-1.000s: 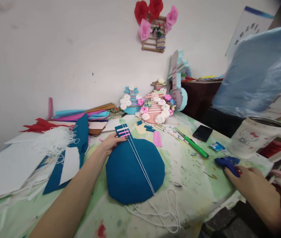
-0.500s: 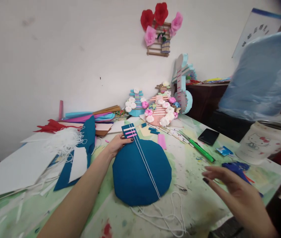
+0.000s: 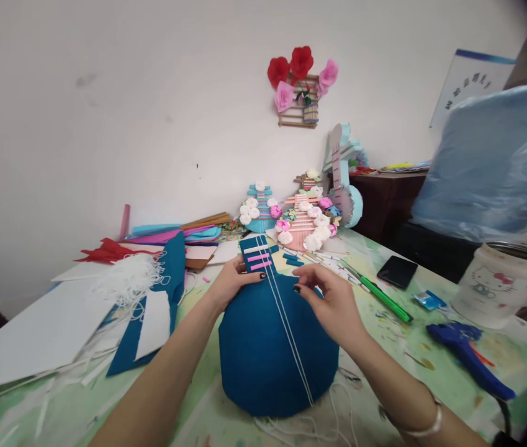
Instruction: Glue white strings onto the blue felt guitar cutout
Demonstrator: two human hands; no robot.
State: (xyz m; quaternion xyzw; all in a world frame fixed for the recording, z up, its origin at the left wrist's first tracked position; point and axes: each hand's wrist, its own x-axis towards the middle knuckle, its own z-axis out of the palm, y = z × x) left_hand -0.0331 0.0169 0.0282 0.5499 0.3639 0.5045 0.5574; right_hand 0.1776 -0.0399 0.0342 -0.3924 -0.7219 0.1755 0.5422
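Note:
A dark blue lute-shaped cutout (image 3: 263, 347) lies on the table before me. White and pink strips (image 3: 257, 257) cross its neck, and two white cords (image 3: 288, 326) run from the neck down to the lower edge. Wrapped at the left side of the neck, my left hand (image 3: 233, 282) grips it with the thumb on top. Over the upper right of the body hovers my right hand (image 3: 331, 301), thumb and forefinger bent with a gap between them and nothing visible held. Loose white cord (image 3: 337, 416) trails below the cutout.
At right sit a blue glue gun (image 3: 472, 357), a green cutter (image 3: 387, 299), a black phone (image 3: 397, 272) and a white mug (image 3: 496, 292). Left are a tangle of white cord (image 3: 126, 276) and white boards (image 3: 35, 329). Flower-decorated lutes (image 3: 303, 223) stand at the back wall.
My right hand has come left from the table's right side to above the cutout, uncovering the glue gun. My left hand keeps its grip on the neck. The view has tipped slightly upward.

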